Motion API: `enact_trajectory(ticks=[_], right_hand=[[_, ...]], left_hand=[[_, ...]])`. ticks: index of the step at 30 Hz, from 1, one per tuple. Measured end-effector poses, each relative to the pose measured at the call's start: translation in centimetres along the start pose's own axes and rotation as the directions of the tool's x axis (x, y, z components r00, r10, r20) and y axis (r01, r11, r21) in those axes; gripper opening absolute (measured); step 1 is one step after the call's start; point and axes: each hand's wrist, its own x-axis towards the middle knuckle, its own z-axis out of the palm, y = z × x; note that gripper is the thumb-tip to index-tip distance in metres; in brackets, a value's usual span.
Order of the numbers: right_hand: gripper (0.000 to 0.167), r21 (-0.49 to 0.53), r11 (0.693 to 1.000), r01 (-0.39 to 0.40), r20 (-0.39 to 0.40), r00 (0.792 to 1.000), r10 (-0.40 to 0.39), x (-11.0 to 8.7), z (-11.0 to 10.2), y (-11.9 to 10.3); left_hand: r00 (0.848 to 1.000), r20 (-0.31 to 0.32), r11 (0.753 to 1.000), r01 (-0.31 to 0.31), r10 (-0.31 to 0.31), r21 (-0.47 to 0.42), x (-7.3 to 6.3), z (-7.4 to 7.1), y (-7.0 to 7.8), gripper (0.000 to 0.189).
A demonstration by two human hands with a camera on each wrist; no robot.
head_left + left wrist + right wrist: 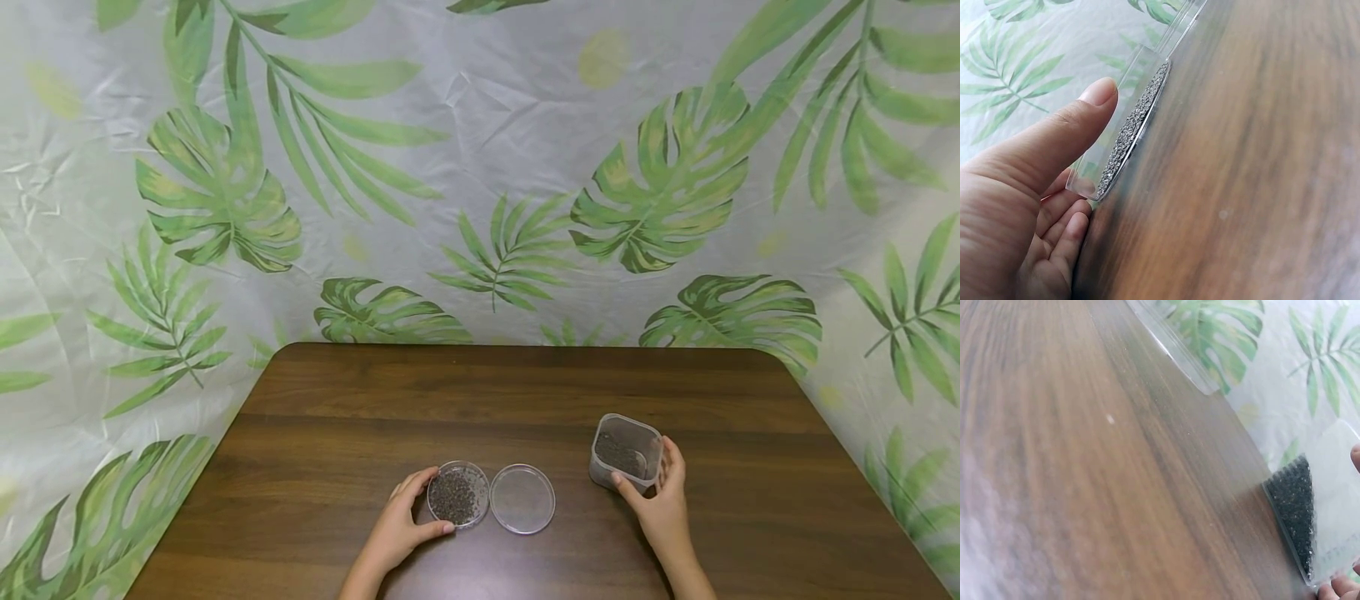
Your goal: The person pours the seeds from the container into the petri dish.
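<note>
A round clear petri dish with dark grey granules spread in it stands on the table. My left hand holds it by the rim, thumb at the near side and fingers at the far left. In the left wrist view the granules lie in a low layer behind the clear wall. Beside it, to the right, lies a round clear lid or dish with no granules in it. Further right my right hand grips a clear squarish plastic tub, tilted, with dark granules gathered toward one side.
The brown wood-grain table has rounded far corners. Behind it hangs a pale cloth printed with green leaves, which also runs along both sides.
</note>
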Motion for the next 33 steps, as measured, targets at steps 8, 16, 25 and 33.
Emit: enact_trajectory(ticks=[8, 16, 25, 33], right_hand=[[0.099, 0.033, 0.999, 0.019, 0.008, 1.0, -0.019, -0.5, 0.1, -2.6], [0.095, 0.017, 0.998, 0.067, -0.066, 0.996, -0.065, -0.9, 0.0, -4.7], [0.097, -0.019, 0.993, 0.12, -0.05, 0.991, -0.121, -0.8, -0.4, -6.2], [0.101, 0.029, 0.961, 0.275, -0.044, 0.961, -0.274, -0.9, 0.1, -8.2]], left_hand=[[1.0, 0.009, 1.0, 0.001, -0.001, 0.009, 0.0, 0.0, 0.0, 0.082], [1.0, 0.003, 1.0, 0.0, 0.0, 0.007, 0.0, 0.0, 0.0, 0.082], [1.0, 0.003, 1.0, -0.003, 0.003, 0.003, 0.1, -0.1, -0.1, 0.082], [1.0, 0.003, 1.0, -0.005, 0.005, 0.002, 0.1, 0.0, -0.1, 0.081]])
